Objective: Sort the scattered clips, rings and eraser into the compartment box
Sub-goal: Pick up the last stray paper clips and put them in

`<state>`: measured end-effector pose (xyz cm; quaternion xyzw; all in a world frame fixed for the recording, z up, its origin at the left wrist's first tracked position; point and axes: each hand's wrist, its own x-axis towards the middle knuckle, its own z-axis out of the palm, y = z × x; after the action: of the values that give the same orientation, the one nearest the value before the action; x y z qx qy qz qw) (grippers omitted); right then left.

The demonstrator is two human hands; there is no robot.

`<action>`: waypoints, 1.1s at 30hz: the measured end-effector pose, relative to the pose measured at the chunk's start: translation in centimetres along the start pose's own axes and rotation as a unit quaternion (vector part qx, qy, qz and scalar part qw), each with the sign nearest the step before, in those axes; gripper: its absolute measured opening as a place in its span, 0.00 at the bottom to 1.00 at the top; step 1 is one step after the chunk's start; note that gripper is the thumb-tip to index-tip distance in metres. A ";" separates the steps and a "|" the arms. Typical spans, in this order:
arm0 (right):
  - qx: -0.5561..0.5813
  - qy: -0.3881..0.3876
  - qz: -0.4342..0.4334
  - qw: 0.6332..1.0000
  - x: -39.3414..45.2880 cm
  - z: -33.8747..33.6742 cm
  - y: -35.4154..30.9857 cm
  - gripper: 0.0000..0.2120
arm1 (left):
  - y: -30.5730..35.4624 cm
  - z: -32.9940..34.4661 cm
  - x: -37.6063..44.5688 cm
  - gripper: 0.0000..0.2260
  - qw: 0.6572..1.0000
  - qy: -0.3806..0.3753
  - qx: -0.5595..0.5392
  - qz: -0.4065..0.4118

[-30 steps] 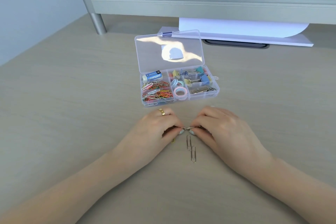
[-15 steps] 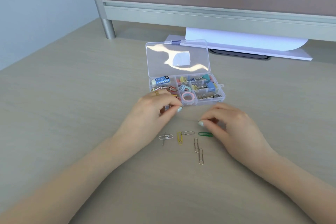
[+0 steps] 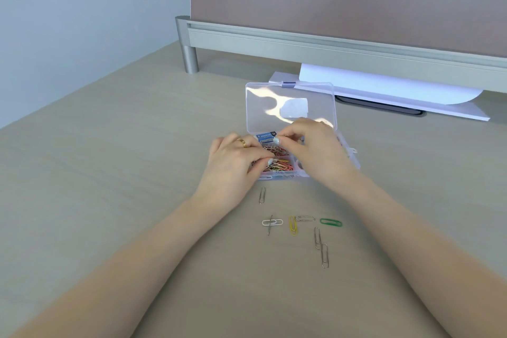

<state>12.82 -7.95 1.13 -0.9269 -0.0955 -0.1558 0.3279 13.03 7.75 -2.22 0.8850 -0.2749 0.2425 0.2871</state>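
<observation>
Evidently mid-drop, both hands hover over the compartment box [image 3: 290, 107] toward the desk's [image 3: 109, 173] far edge, left hand [image 3: 236, 164] and right hand [image 3: 315, 148] each pinching something small, likely clips, so next comes gathering the loose paper clips [image 3: 301, 225] nearer the front edge.

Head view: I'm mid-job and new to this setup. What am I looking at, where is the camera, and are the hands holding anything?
There is no machine: a person's two bare hands work, filmed by one camera worn on the head, looking down at a beige wooden desk. The clear plastic compartment box stands open. The left hand pinches at the pile of coloured paper clips inside it; the right hand pinches something small above the box, too small to name. Loose on the desk: a green paper clip, a yellow paper clip, and several silver ones.
</observation>
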 end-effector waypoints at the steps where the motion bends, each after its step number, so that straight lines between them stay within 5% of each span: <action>1: -0.017 -0.004 -0.002 1.000 0.3 0.3 0.1 0.07 | 0.0 -0.1 -0.1 0.13 1.000 0.004 0.003 0.004; 13: -0.054 0.001 -0.009 0.999 0.1 0.5 1.2 0.02 | -0.1 -0.8 -0.8 0.11 1.000 0.013 0.007 0.007; 21: -0.113 -0.005 -0.032 0.993 -0.3 -0.1 1.3 0.08 | 0.2 -0.7 -1.2 0.11 0.998 -0.024 0.014 0.052; 33: -0.010 0.001 -0.113 0.993 -7.4 -1.5 2.0 0.11 | -0.9 -0.1 -0.9 0.28 0.990 -0.069 0.082 -0.088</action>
<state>6.07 -10.99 -1.50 -0.9132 -0.1981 -0.1940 0.2985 12.83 8.76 -2.99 0.9411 -0.1939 0.1760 0.2140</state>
